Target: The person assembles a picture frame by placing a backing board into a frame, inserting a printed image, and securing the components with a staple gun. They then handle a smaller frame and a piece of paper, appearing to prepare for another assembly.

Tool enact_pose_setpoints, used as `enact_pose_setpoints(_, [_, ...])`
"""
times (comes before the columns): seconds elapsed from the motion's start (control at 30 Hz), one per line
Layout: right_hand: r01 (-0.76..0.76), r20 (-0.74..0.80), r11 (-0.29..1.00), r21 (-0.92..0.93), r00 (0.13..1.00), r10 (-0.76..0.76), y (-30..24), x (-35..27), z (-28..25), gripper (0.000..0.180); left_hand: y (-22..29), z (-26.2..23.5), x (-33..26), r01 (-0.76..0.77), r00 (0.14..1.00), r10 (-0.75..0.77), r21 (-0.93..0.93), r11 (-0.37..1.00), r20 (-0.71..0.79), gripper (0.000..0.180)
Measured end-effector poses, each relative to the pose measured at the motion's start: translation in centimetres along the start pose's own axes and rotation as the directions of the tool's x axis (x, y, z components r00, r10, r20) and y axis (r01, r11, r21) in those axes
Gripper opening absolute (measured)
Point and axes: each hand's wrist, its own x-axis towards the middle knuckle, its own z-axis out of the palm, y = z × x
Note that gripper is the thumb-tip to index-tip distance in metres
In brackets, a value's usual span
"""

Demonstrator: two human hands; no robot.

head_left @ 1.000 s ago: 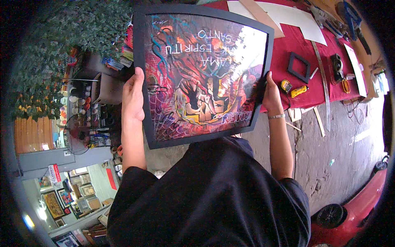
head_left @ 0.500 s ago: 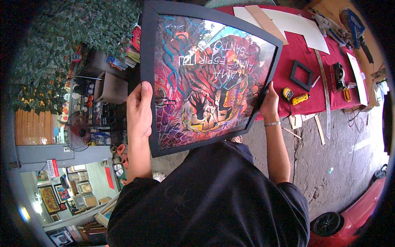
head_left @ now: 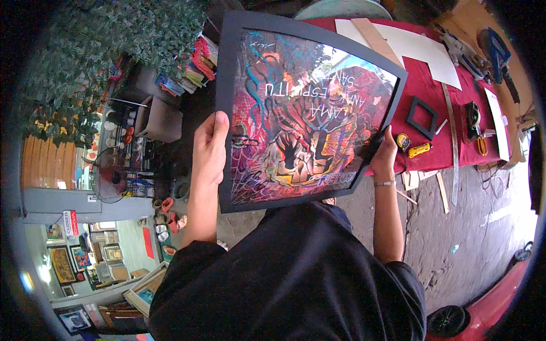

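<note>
Picture (head_left: 310,116), in a black rim (head_left: 229,68), is held in the air before the body, its colourful face turned up, its lettering upside down. From the left, small leaves (head_left: 108,74) make a dense, ragged mass. Next, the left grip (head_left: 209,149) is wrapped on the left side of the rim, thumb toward the face. The rim looks broad, flat, matt and stiff, perhaps wood, and is best held at opposite sides, as here. Inside it the pane (head_left: 344,62) is smooth and glossy, mirroring bright light; whether glass or plastic, I cannot tell. I judge the whole rigid and of moderate weight, the pane being its slick, fragile part, easily smudged. The right grip (head_left: 385,153) holds the right side, near the lower corner. Farther right, the counter (head_left: 418,82) wears soft, dark red cloth and carries a small, square-cornered black frame (head_left: 419,129), a rounded tape measure (head_left: 403,141), a yellow tool (head_left: 420,149) and a thin metal ruler (head_left: 453,142), one end jutting past the edge.
</note>
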Motion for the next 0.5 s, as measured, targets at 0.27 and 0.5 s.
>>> enact_pose_setpoints(0.27, [-0.003, 0.023, 0.998, -0.055, 1.000, 0.004, 0.2, 0.6, -1.5, 0.035, -1.1, -1.1, 1.0, 0.065, 0.994, -0.062, -0.037, 0.997, 0.090, 0.039])
enact_pose_setpoints(0.5, [0.005, -0.065, 0.997, -0.071, 0.998, -0.010, -0.3, 0.2, 0.2, 0.035, -2.8, -1.8, 1.6, 0.141, 0.984, -0.137, -0.031, 0.989, 0.111, 0.043])
